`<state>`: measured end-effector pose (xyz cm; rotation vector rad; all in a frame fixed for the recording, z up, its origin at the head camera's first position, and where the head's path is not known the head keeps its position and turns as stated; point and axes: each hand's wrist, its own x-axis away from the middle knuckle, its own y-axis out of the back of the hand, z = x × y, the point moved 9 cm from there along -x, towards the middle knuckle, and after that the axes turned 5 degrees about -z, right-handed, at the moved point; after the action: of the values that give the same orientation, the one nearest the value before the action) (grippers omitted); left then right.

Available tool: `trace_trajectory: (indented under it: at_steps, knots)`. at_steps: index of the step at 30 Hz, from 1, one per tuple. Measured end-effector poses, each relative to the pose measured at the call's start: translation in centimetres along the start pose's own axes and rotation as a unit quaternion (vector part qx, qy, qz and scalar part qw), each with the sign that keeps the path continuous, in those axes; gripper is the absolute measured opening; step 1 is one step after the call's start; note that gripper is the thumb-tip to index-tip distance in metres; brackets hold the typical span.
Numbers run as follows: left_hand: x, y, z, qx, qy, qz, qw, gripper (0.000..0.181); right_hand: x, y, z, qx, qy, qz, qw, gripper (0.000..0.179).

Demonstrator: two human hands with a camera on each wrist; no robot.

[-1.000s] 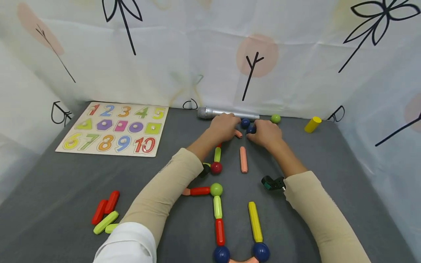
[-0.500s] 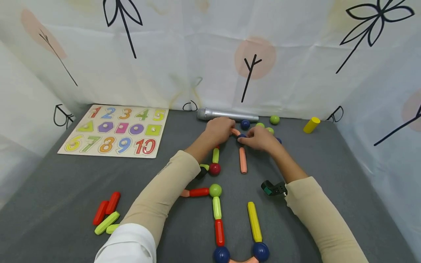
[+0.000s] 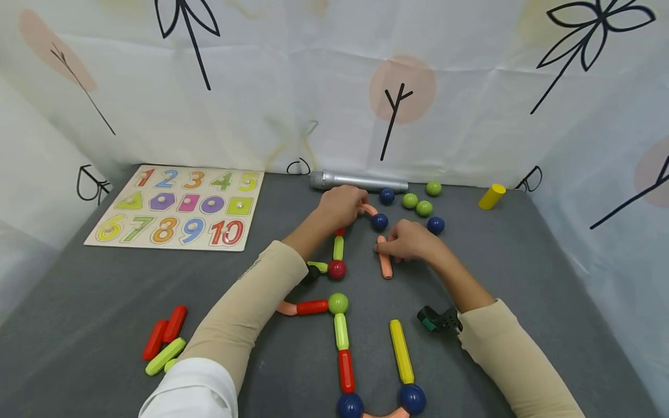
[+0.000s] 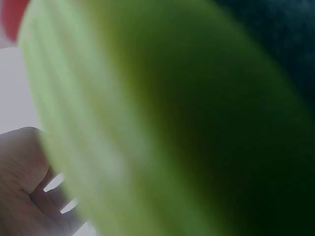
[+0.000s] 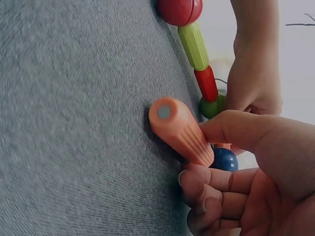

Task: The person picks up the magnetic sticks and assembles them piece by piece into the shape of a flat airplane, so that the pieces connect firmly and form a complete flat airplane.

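Observation:
My left hand (image 3: 342, 206) grips a curved orange magnetic rod (image 3: 369, 209), whose far end meets a blue ball (image 3: 380, 222). Thumb and fingers of my right hand (image 3: 410, 241) pinch a straight orange magnetic rod (image 3: 385, 258) just below that ball. In the right wrist view the straight rod (image 5: 182, 132) shows a grey disc at its end and lies close over the cloth. Beside the left hand, a green ball (image 5: 210, 106), red rod (image 5: 206, 84), lime rod (image 5: 193, 46) and red ball (image 5: 180, 9) form a line. A blurred lime rod (image 4: 113, 137) fills most of the left wrist view.
Loose green balls (image 3: 424, 208) and blue balls (image 3: 436, 225) lie behind the right hand, near a silver microphone (image 3: 360, 182). A yellow cylinder (image 3: 492, 197) stands farther right. A number puzzle board (image 3: 175, 208) and loose rods (image 3: 165, 355) lie left. A joined rod-and-ball figure (image 3: 342, 331) lies in front.
My right hand brought a blue ball to the end of the curved orange rod, let go, and moved toward me onto the straight orange rod. The left hand stayed nearly in place.

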<state>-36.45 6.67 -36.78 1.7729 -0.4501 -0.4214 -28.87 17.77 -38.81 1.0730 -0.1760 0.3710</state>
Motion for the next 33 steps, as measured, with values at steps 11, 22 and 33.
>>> trace_trajectory:
  at_steps: [11, 22, 33]
  knots:
    - [0.4, -0.1, -0.5, 0.005, -0.019, 0.004, 0.9998, 0.020, 0.9, -0.1, 0.5, -0.050, 0.011, -0.025, 0.9984, 0.042]
    - [0.9, -0.1, -0.4, 0.066, -0.046, 0.023, 0.9965, 0.024, 1.1, -0.8, 0.6, -0.052, 0.012, -0.033, 0.9981, 0.052]
    - [2.3, 0.4, 2.4, 0.161, -0.026, 0.042, 0.9857, 0.031, 1.1, -0.8, 0.5, -0.043, 0.002, -0.024, 0.9988, 0.050]
